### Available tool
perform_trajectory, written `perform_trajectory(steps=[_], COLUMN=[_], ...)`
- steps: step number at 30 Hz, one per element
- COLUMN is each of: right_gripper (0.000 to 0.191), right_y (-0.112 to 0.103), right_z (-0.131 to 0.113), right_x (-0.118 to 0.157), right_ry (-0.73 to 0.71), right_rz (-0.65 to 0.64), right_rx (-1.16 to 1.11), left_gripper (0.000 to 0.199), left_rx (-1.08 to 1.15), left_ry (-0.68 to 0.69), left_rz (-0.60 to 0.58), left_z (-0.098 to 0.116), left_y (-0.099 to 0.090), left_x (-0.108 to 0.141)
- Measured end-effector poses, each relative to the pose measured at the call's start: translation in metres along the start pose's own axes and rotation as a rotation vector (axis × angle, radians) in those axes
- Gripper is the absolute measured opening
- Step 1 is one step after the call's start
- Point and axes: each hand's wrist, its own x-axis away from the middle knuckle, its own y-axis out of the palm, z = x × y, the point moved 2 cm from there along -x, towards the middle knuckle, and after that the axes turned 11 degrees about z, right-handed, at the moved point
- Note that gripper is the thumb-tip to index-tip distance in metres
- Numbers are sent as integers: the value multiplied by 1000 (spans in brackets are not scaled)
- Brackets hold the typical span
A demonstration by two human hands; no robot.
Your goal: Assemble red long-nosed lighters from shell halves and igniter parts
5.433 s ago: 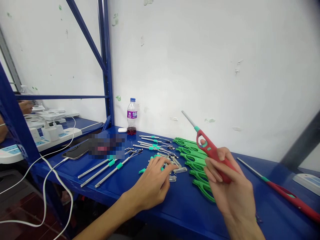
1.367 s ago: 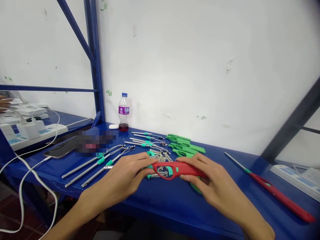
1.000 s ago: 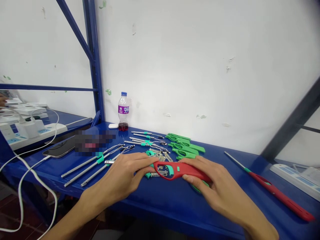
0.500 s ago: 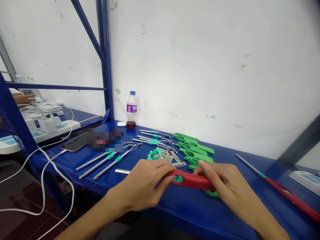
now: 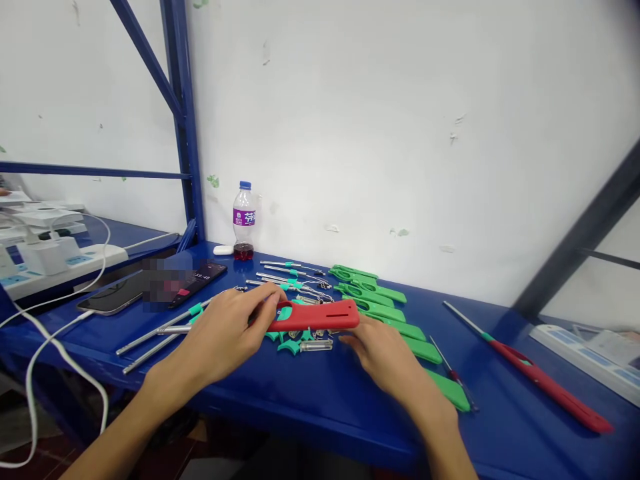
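Observation:
My left hand (image 5: 227, 330) is closed around the front part of a red lighter body (image 5: 320, 316), with its metal rod (image 5: 173, 329) pointing left. A green trigger piece shows in the body's opening. At the handle's right end, my right hand (image 5: 385, 353) is partly behind and below it, its visible fingers loosely apart with no object seen in them. Below the handle lie small teal parts (image 5: 289, 346) and clear pieces (image 5: 316, 345). Several green lighter shells (image 5: 380, 311) lie in a row beyond my right hand.
Metal rods (image 5: 150, 333) and phones (image 5: 113, 293) lie at the left, with white cables. A drink bottle (image 5: 244, 223) stands by the wall. To the right are a red lighter (image 5: 550, 390), a screwdriver (image 5: 453, 375) and a power strip (image 5: 590, 363).
The view has turned right. The red body has moved left and up in the picture with my left hand. My right hand has slipped off its end and lower; the screwdriver has come into view.

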Motion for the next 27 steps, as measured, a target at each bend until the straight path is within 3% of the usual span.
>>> perform_trajectory(steps=[7,21,27], right_gripper=[27,30,31], right_y=[12,9,8], right_z=[3,1,1], right_x=[0,-1,-2], right_ry=[25,31,32], right_rz=[-36,-44,-50], right_rx=[33,55,38], left_gripper=[40,38,40], left_rx=[-27,-27,-54], left_ry=[9,66,36], left_rz=[-47,-89,-160], left_z=[-3,-1,-2], left_y=[4,12,16], left_x=[0,1,0])
